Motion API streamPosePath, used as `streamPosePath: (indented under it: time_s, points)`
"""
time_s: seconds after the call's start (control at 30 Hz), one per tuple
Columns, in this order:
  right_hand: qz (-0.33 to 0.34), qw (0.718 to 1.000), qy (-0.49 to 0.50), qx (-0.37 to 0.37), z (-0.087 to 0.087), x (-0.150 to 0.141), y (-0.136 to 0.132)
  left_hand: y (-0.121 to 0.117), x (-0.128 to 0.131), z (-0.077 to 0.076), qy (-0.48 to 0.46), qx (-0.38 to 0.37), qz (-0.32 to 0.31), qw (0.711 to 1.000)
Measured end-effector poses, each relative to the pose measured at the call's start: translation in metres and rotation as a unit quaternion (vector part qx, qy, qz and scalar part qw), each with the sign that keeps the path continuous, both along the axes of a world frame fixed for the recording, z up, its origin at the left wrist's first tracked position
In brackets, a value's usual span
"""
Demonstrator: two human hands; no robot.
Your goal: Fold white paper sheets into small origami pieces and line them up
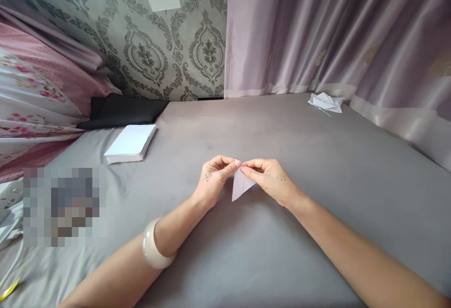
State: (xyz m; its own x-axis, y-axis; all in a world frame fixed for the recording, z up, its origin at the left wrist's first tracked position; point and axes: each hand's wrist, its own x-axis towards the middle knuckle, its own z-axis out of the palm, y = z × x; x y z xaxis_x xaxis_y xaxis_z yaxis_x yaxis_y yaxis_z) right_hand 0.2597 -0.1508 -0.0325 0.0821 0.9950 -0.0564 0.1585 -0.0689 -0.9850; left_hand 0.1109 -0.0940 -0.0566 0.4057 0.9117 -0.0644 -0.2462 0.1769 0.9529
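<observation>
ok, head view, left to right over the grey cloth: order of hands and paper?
Paper stack → left hand → folded paper, pinched between both hands → right hand → pile of folded white papers by the curtain.

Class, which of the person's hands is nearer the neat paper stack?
Left. The left hand is right of the neat paper stack, apart from it; the right hand is farther right, beyond the left.
</observation>
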Motion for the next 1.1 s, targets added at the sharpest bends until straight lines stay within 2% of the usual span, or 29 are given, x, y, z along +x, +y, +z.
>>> streamPosePath:
  time_s: [0.13, 0.23, 0.37, 0.47, 0.57, 0.73, 0.87, 1.0, 1.1]
  points:
    - [-0.003, 1.000, -0.019, 0.017, 0.000, -0.002, 0.002, -0.001, 0.000, 0.002, 0.019, 0.041, -0.028, 0.999]
    - [-0.003, 1.000, -0.003, 0.001, 0.001, -0.005, 0.003, -0.002, -0.001, 0.002, 0.064, 0.116, -0.037, 0.990]
    - [0.033, 0.999, -0.016, 0.004, -0.001, -0.014, 0.002, -0.004, -0.003, 0.004, 0.160, 0.234, 0.004, 0.959]
    - [0.048, 0.998, -0.042, 0.016, -0.004, -0.018, 0.001, -0.005, -0.003, 0.006, 0.210, 0.273, 0.017, 0.939]
    - [0.054, 0.997, -0.046, 0.010, -0.006, -0.018, 0.001, -0.003, -0.004, 0.004, 0.236, 0.252, 0.005, 0.939]
    - [0.057, 0.998, -0.017, -0.013, -0.004, -0.015, 0.002, 0.002, -0.007, 0.000, 0.196, 0.144, -0.055, 0.968]
    - [0.025, 0.999, 0.009, -0.029, 0.001, -0.010, 0.003, 0.000, -0.010, 0.002, 0.185, 0.136, -0.069, 0.971]
    - [-0.023, 0.998, 0.036, -0.043, 0.002, -0.005, 0.004, -0.005, -0.008, 0.004, 0.149, 0.103, -0.121, 0.976]
    - [-0.014, 0.998, 0.054, -0.041, 0.001, -0.003, 0.003, -0.006, -0.006, 0.005, 0.100, 0.083, -0.135, 0.982]
